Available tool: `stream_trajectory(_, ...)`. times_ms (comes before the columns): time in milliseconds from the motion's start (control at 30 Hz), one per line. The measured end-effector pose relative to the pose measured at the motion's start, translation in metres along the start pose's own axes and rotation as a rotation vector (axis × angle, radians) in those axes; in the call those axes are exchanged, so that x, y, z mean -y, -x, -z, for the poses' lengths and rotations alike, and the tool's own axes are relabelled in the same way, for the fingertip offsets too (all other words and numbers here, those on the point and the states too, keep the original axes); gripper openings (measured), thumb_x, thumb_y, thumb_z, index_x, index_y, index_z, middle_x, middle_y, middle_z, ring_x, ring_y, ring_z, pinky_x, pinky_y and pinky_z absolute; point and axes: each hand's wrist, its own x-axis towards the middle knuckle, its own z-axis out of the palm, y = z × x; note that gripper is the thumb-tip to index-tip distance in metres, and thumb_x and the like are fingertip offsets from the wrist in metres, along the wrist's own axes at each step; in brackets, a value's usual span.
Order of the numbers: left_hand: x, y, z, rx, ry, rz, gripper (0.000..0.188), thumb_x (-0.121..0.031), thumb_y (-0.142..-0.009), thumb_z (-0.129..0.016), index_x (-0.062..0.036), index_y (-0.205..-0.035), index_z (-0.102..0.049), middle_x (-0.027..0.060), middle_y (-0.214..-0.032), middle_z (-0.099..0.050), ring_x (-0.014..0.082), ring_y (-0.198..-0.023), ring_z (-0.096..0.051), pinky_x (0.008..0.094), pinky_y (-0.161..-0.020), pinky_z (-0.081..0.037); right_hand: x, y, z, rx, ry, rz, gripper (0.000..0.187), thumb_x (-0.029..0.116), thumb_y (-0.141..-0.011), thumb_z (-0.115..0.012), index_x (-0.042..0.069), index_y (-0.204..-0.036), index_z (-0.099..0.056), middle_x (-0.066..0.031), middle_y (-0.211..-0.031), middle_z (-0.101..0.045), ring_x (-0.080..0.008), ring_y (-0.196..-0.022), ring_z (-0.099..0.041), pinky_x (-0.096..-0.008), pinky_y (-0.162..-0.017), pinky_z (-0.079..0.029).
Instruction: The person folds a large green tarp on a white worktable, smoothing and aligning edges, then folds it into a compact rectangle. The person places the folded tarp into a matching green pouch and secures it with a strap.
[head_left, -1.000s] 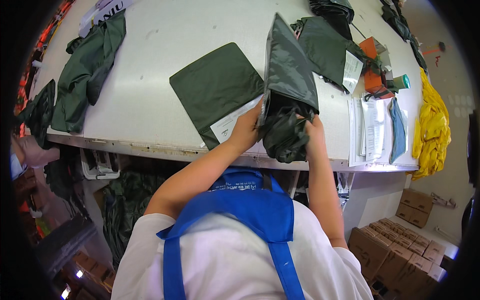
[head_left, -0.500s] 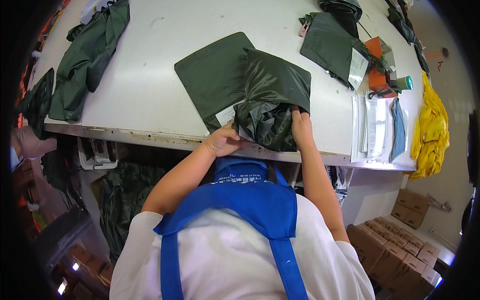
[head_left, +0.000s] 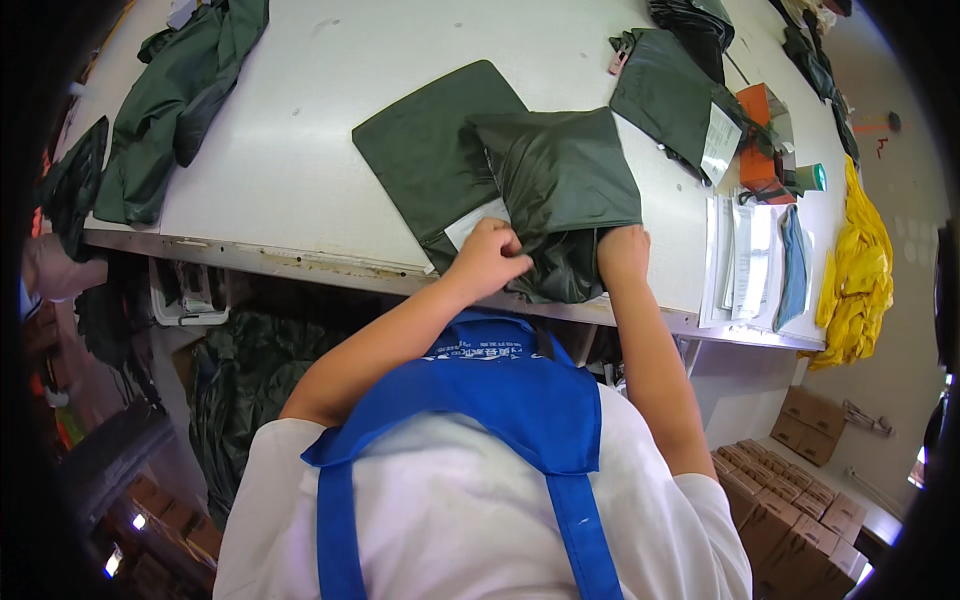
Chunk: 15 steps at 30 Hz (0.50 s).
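Observation:
A dark green fabric pouch (head_left: 565,175) lies near the table's front edge, its opening toward me and shiny green cloth (head_left: 565,265) bunched in the mouth. My left hand (head_left: 487,262) is closed at the left corner of the opening, its fingers curled and pinching the pouch's edge. At the right corner, my right hand (head_left: 623,258) grips the rim, with its fingertips hidden inside the mouth. Beneath the pouch, to the left, rests a flat dark green pouch (head_left: 425,150) with a white paper label (head_left: 472,222) partly covered by my left hand.
On the white table (head_left: 310,150), green garments (head_left: 185,100) lie at the left. Another green pouch (head_left: 665,90), an orange box (head_left: 757,120), papers (head_left: 740,255) and a blue cloth (head_left: 793,270) are at the right. Yellow cloth (head_left: 860,270) hangs beyond. A person's arm (head_left: 60,270) shows far left.
My left hand has moved up and right along the pouch's mouth, and my right hand slightly right. The pouch's top has shifted right and flattened, covering more of the bunched cloth.

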Motion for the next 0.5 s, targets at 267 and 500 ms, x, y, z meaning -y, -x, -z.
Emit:
stream_trajectory(267, 0.004, -0.001, -0.003, 0.036, 0.999, 0.519, 0.08, -0.015, -0.077, -0.075, -0.0039, -0.138, -0.025, 0.0105, -0.12, -0.05, 0.0179, -0.094, -0.055, 0.0319, -0.085, -0.046, 0.061, 0.013, 0.073, 0.317, 0.419, 0.247, 0.012, 0.008, -0.075, -0.056, 0.005, -0.08, -0.067, -0.0152, -0.086, -0.066, -0.031, -0.086, -0.063, -0.045, -0.077, -0.045)
stream_trajectory(500, -0.002, -0.006, -0.01, 0.263, 0.889, 0.263, 0.104, -0.005, -0.074, -0.073, -0.0125, -0.151, -0.003, 0.0126, -0.147, -0.029, 0.0238, -0.134, -0.032, 0.0374, -0.109, -0.031, 0.039, 0.006, 0.023, -0.003, -0.573, 0.284, 0.031, 0.003, -0.08, -0.05, -0.004, -0.109, -0.061, -0.0258, -0.113, -0.06, -0.0421, -0.105, -0.056, -0.0446, -0.092, -0.043)
